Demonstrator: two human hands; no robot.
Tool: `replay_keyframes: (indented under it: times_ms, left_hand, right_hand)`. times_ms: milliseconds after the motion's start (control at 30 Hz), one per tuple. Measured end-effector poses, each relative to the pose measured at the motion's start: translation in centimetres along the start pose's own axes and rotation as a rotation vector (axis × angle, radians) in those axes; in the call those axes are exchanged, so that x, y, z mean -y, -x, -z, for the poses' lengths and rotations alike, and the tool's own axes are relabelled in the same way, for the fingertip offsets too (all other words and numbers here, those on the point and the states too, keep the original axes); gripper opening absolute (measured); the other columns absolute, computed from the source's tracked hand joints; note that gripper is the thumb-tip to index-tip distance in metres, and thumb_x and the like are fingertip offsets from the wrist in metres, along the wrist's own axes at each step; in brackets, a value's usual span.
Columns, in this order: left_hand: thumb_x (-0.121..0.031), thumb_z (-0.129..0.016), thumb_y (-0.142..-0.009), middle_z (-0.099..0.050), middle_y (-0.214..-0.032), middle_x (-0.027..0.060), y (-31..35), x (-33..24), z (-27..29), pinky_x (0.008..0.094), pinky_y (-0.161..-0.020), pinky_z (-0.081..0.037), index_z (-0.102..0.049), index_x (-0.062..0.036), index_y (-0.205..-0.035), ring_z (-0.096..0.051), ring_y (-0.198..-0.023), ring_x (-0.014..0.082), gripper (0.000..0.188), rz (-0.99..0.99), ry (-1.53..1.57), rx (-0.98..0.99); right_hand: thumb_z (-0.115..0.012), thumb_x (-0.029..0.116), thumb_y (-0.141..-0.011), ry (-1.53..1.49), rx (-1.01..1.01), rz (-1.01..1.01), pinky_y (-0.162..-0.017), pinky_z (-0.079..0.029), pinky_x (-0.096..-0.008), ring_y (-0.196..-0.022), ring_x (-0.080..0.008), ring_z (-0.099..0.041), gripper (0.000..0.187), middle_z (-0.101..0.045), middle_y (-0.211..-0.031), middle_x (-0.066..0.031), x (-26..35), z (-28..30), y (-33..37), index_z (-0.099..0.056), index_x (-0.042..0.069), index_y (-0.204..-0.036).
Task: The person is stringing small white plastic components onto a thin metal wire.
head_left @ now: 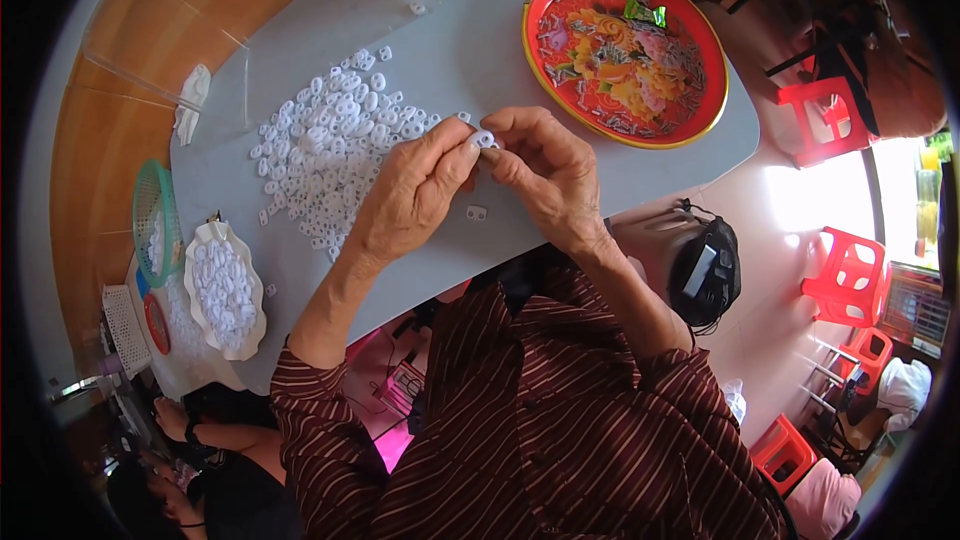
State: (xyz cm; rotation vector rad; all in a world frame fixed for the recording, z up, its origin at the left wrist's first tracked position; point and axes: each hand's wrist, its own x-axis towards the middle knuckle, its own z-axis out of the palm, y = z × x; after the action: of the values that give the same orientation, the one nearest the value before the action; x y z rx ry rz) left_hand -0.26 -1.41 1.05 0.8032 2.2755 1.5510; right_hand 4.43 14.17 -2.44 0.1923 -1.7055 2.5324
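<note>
Over the grey table, both hands meet at a small white plastic piece [482,139] with two dark holes. My left hand [412,188] pinches it between thumb and forefinger from the left. From the right, the thumb and fingertips of my right hand [553,178] close on the same piece; whether they also hold something smaller is hidden. A single loose white piece [476,212] lies on the table just below the hands. Beside my left hand spreads a big heap of similar white pieces [325,130].
A round red tray [535,58] with flower print holds many small metal parts and a green packet [645,13]. At left stand a scalloped white dish [253,335] of white pieces and a green basket [146,180]. Another person's arm [235,437] shows lower left. Red stools [845,275] stand right.
</note>
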Motion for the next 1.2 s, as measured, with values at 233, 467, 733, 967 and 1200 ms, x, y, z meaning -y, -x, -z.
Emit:
replay_keyframes:
  times_ms: [233,467,733,967,1200]
  left_hand:
    - [-0.016,-0.044,-0.095,-0.041,-0.059,0.0077,0.5,0.3,-0.4,0.0301,-0.053,-0.036,-0.048,-0.0004,-0.09,-0.038,-0.055,0.0152,0.017,0.064,-0.048,-0.088]
    - [-0.014,-0.044,-0.094,-0.038,-0.06,0.0101,0.6,0.7,-0.5,0.0308,-0.052,-0.036,-0.044,0.0011,-0.083,-0.035,-0.055,0.0156,0.019,0.017,-0.017,-0.109]
    - [-0.014,-0.044,-0.092,-0.039,-0.063,0.0149,0.7,0.9,-0.2,0.0325,-0.053,-0.037,-0.045,0.0031,-0.083,-0.036,-0.055,0.0189,0.019,0.018,-0.02,-0.055]
    - [-0.012,-0.043,-0.09,-0.042,-0.065,0.0163,1.0,1.2,-1.1,0.0335,-0.054,-0.038,-0.043,0.0032,-0.081,-0.035,-0.056,0.0229,0.018,-0.015,-0.02,-0.076]
    - [-0.016,-0.042,-0.091,-0.035,-0.061,0.0115,1.2,1.7,-1.8,0.0323,-0.052,-0.035,-0.043,0.0023,-0.08,-0.032,-0.057,0.0158,0.022,-0.011,0.089,-0.103]
  right_hand:
    - [-0.063,0.0,-0.084,0.098,-0.01,-0.016,-0.072,-0.048,-0.0224,-0.076,-0.0085,-0.056,0.028,-0.057,-0.083,-0.0025,-0.5,0.1,0.1,-0.053,-0.002,-0.11]
    - [-0.071,0.002,-0.076,0.298,-0.003,0.039,-0.064,-0.047,-0.0221,-0.07,-0.0066,-0.053,0.032,-0.056,-0.078,-0.0011,-0.4,-0.3,0.1,-0.057,-0.001,-0.105]
    - [-0.074,0.003,-0.073,0.524,0.01,0.14,-0.061,-0.048,-0.0253,-0.064,-0.0121,-0.058,0.029,-0.061,-0.075,-0.0068,0.0,-0.3,0.4,-0.058,-0.002,-0.096]
    - [-0.072,-0.002,-0.073,0.514,0.014,0.166,-0.062,-0.049,-0.0276,-0.068,-0.0156,-0.061,0.024,-0.061,-0.077,-0.0096,0.3,-0.5,0.8,-0.055,-0.002,-0.091]
    - [-0.07,-0.002,-0.074,0.57,0.015,0.225,-0.063,-0.05,-0.0279,-0.067,-0.0155,-0.062,0.021,-0.062,-0.074,-0.0095,-0.2,-0.2,0.8,-0.056,-0.002,-0.089]
